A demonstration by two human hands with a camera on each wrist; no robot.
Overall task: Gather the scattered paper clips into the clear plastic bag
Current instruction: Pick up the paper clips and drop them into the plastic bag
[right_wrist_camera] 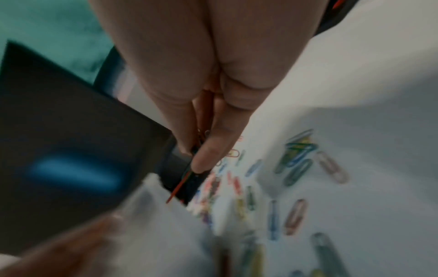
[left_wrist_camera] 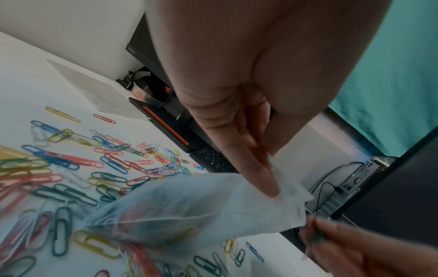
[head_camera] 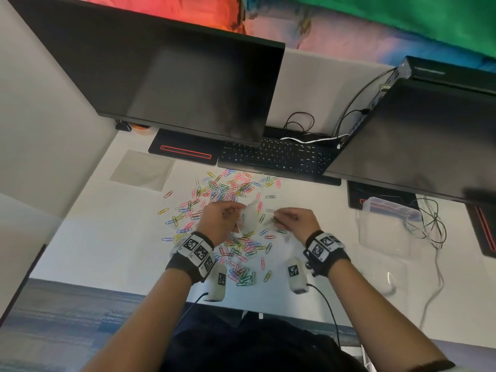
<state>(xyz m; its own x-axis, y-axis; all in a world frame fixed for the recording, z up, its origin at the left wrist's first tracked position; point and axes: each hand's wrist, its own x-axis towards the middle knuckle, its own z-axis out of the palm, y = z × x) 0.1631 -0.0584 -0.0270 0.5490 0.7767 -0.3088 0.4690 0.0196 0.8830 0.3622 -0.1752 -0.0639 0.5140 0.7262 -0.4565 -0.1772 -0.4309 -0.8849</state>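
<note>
Many coloured paper clips (head_camera: 228,189) lie scattered over the white desk (head_camera: 107,237) in front of the keyboard. My left hand (head_camera: 224,218) pinches the top edge of the clear plastic bag (head_camera: 248,218), which hangs above the clips; in the left wrist view the bag (left_wrist_camera: 189,209) holds some clips. My right hand (head_camera: 291,218) pinches a small bunch of clips (right_wrist_camera: 187,181) just right of the bag's mouth, its fingers (right_wrist_camera: 208,153) pressed together around them. More clips (head_camera: 244,275) lie between my wrists.
A black keyboard (head_camera: 276,154) and two dark monitors (head_camera: 171,84) stand behind the clips. A clear plastic box (head_camera: 389,210) and loose cables (head_camera: 432,226) are on the right. A grey square sheet (head_camera: 142,169) lies at the left.
</note>
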